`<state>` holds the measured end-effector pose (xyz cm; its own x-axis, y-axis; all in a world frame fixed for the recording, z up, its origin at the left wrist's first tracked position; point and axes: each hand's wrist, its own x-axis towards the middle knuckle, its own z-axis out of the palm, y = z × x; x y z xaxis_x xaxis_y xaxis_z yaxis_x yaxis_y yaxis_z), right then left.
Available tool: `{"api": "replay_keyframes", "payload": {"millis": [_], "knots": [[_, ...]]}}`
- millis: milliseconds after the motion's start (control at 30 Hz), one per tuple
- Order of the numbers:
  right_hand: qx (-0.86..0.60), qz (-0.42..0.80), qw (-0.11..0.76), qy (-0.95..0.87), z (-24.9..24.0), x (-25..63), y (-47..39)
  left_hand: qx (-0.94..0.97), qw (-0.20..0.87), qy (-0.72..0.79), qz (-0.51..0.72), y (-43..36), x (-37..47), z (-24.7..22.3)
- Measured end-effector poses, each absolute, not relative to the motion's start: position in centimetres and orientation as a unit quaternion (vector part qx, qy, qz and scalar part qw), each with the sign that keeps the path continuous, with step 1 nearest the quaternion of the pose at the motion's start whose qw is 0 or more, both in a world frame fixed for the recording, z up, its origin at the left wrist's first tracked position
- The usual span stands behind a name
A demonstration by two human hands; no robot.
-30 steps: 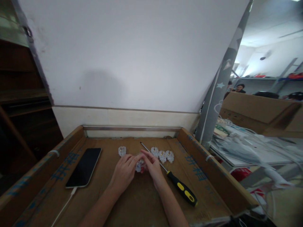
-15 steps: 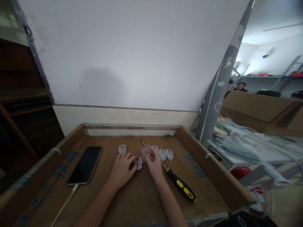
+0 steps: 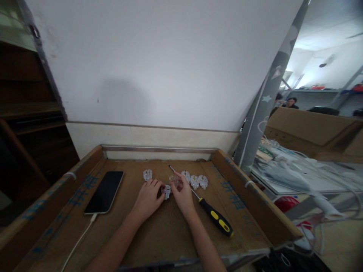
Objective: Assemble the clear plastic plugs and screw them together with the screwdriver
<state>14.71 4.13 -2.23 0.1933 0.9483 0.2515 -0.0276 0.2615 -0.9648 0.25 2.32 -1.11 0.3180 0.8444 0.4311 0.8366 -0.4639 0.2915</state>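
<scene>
My left hand (image 3: 150, 194) pinches a small whitish plug piece (image 3: 167, 192) between thumb and fingers, low over the cardboard. Just to its right, my right hand (image 3: 182, 192) has its fingers closed on a clear plastic plug piece (image 3: 173, 180). The two pieces are close together; whether they touch is hard to tell. Beyond my left hand lies another clear plug piece (image 3: 148, 174). Several more clear plug pieces (image 3: 194, 181) lie right of my right hand. A black and yellow screwdriver (image 3: 217, 218) rests under my right hand, its tip pointing away from me.
A dark phone (image 3: 104, 192) with a white cable (image 3: 78, 241) lies at left. Raised cardboard sides (image 3: 255, 204) border the work surface, with a wall behind. At right stand a grey pole (image 3: 256, 113), a cluttered table (image 3: 286, 185) and a cardboard box (image 3: 306, 124); a person is visible beyond.
The view has shifted slightly. My hands stay close together over the cardboard, and the plug piece in my left hand has turned a little. The right hand keeps its clear piece.
</scene>
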Motion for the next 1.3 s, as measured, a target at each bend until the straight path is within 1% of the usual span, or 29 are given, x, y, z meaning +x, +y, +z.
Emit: {"api": "replay_keyframes", "payload": {"millis": [167, 467, 767, 833, 967, 1033, 1100, 1233, 1300], "knots": [[-0.463, 0.391, 0.615, -0.505, -2.3, 14.7, 4.1, 0.811, 0.042, 0.513, 0.279, 2.4, 0.2, -1.3], [-0.47, 0.383, 0.618, -0.501, -2.3, 14.9, 4.2, 0.847, -0.003, 0.455, 0.275, 2.0, 0.2, -0.8], [-0.477, 0.374, 0.616, -0.502, -2.7, 14.9, 4.3, 0.816, 0.036, 0.516, 0.259, 1.9, 0.3, -0.6], [-0.477, 0.371, 0.616, -0.505, -2.8, 14.9, 4.3, 0.82, 0.023, 0.513, 0.252, 1.9, 0.2, -0.5], [-0.477, 0.363, 0.613, -0.514, -2.8, 14.9, 4.4, 0.833, -0.045, 0.496, 0.243, 2.0, 0.0, -0.7], [-0.477, 0.359, 0.611, -0.519, -2.9, 14.9, 4.4, 0.832, -0.058, 0.497, 0.24, 2.0, 0.0, -0.7], [-0.476, 0.354, 0.61, -0.525, -2.9, 14.9, 4.5, 0.833, -0.042, 0.502, 0.23, 1.9, 0.1, -0.6], [-0.476, 0.344, 0.608, -0.534, -3.1, 14.9, 4.6, 0.828, 0.025, 0.519, 0.208, 1.7, 0.4, -0.3], [-0.475, 0.339, 0.607, -0.54, -3.2, 14.9, 4.6, 0.829, 0.03, 0.522, 0.199, 1.7, 0.5, -0.2]]}}
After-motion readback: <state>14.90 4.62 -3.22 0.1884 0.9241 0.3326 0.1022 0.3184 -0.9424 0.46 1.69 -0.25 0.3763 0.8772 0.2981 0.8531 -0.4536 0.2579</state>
